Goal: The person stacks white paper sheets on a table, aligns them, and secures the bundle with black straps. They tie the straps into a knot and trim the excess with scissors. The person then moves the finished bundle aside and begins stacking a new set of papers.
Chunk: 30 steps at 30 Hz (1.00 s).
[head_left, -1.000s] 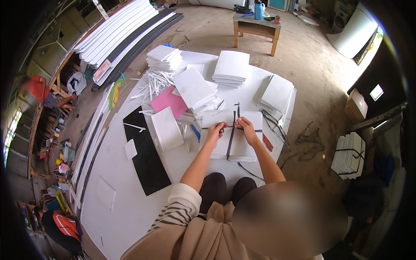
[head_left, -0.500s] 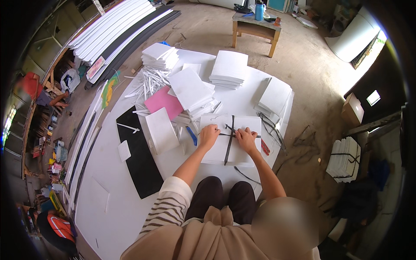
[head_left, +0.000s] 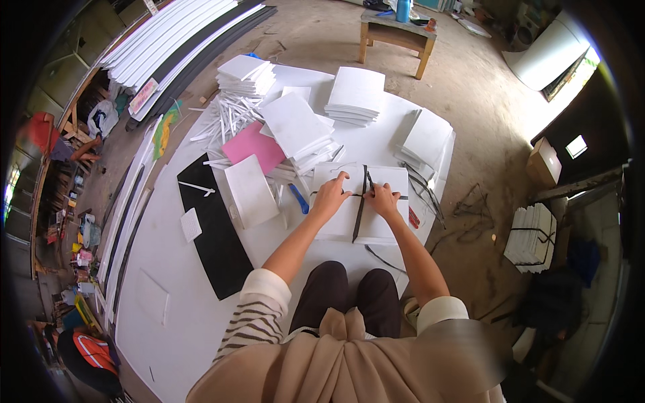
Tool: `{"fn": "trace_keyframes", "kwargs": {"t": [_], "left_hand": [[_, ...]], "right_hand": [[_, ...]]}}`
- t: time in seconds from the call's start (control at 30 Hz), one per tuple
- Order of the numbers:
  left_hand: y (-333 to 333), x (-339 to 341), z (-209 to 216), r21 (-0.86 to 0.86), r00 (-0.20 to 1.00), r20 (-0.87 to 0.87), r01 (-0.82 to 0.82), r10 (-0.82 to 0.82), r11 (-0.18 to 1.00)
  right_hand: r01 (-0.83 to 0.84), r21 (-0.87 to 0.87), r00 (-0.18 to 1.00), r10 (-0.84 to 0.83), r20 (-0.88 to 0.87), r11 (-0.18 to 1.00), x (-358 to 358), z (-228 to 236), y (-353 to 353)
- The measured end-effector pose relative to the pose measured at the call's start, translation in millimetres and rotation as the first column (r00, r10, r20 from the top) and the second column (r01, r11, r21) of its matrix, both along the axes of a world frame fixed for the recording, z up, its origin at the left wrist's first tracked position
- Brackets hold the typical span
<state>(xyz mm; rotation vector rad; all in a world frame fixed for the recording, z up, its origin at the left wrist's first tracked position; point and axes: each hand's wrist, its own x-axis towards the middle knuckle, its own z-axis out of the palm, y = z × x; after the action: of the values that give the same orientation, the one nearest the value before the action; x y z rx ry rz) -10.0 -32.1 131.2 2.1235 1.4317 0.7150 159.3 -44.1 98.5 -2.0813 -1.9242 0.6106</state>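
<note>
A stack of white sheets (head_left: 336, 232) lies in front of me on the white table, with a black strap (head_left: 359, 225) crossed over its top. My right hand (head_left: 383, 200) is closed at the crossing, its fingertips pinching the strap's short end. On the left part of the stack rests my left hand (head_left: 329, 197), its fingers apart beside the sideways run of strap. Beside the stack are a blue-handled tool (head_left: 299, 199) on the left and a red-handled tool (head_left: 413, 217) on the right.
Loose black straps (head_left: 424, 191) hang over the table's right edge. More white stacks (head_left: 356, 97), white offcuts, a pink sheet (head_left: 255, 149) and a black sheet (head_left: 213, 228) cover the table (head_left: 144, 248). A strapped bundle (head_left: 531, 238) stands on the right. A person (head_left: 44, 138) is far left.
My left hand has loosened from its pinch, its fingers now spread. My right hand stays at the crossing, and the strap's loose end there has shifted. The view has tilted slightly.
</note>
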Motion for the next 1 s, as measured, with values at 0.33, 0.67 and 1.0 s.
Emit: {"fn": "trace_keyframes", "kwargs": {"t": [0.33,0.67,1.0], "left_hand": [[-3.8,22.2,-18.2,-0.740,0.569,0.605,0.143,0.557,0.658],[-3.3,16.8,-11.8,-0.794,0.573,0.484,-0.030,0.662,0.607],[1.2,21.6,-27.1,-0.565,0.698,0.421,-0.298,0.579,0.769]], "right_hand": [[0.002,0.277,0.986,0.044,-0.161,0.961,-4.5,3.1,-12.4],[-0.127,0.238,0.957,0.182,-0.228,0.963,9.8,12.6,-5.1],[-0.066,0.178,0.920,0.129,-0.371,0.982,10.7,25.8,-0.2]]}}
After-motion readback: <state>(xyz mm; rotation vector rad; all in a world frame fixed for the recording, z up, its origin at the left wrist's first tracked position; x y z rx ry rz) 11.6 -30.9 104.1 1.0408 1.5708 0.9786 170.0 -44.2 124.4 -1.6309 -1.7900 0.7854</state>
